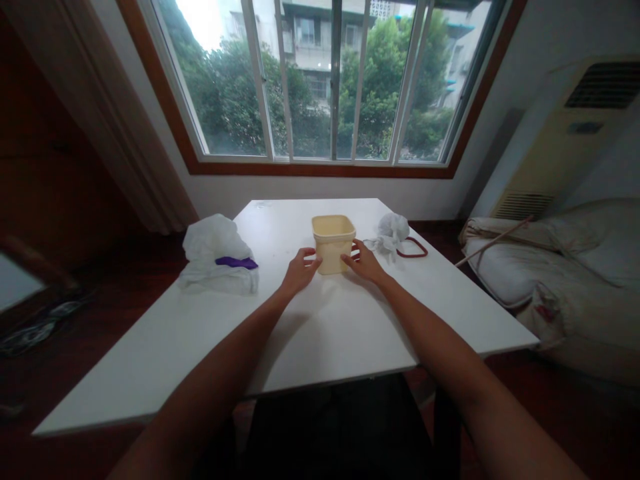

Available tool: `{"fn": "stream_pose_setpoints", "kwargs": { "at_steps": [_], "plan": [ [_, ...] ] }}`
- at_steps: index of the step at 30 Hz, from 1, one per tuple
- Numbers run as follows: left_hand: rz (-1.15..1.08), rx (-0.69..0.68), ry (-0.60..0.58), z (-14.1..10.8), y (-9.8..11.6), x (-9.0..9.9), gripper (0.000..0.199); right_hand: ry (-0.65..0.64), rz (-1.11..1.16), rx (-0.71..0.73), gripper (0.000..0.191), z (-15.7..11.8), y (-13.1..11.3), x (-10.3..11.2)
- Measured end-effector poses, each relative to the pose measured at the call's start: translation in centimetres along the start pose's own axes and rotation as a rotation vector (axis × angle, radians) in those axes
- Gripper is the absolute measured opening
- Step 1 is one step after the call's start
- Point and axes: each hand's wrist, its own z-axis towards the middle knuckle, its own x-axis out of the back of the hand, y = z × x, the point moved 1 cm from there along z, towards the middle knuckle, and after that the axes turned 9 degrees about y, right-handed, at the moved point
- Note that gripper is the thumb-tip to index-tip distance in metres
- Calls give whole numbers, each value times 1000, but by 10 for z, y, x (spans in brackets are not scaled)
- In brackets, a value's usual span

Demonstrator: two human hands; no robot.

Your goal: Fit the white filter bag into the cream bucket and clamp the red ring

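Note:
A pale yellow plastic bin (334,248) with an open top stands upright on the white table (320,333). My left hand (302,268) grips its left side, thumb on the front and fingers around the edge. On the opposite side, my right hand (366,262) holds the bin with the thumb on the front face and the fingers behind. From here the inside shows only near the back wall; its bottom is hidden.
A white plastic bag (214,240) with a purple piece (236,262) lies on the table's left. Toward the back right are a knotted white bag (393,230) and a dark red loop-shaped frame (414,248). A covered pile with a stick (495,241) stands beyond the right edge.

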Motion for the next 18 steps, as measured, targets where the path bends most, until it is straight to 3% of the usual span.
{"fn": "stream_pose_setpoints", "kwargs": {
  "at_steps": [4, 7, 13, 15, 18],
  "plan": [
    [-128, 48, -231, -4, -9, -7, 62, 80, -44, -10, 64, 3, 9, -2],
    [-8, -8, -279, -5, -12, -11, 71, 125, -57, 4, 64, 5, 15, -2],
    [235, -193, -228, 2, -12, -3, 56, 174, -184, -105, 77, 4, 15, 2],
    [378, -221, -150, 10, -8, 11, 45, 181, -257, -118, 78, 3, 13, 3],
    [812, -176, -27, 25, 4, 40, 39, 174, -317, -115, 73, 2, 10, 0]
  ]
}}
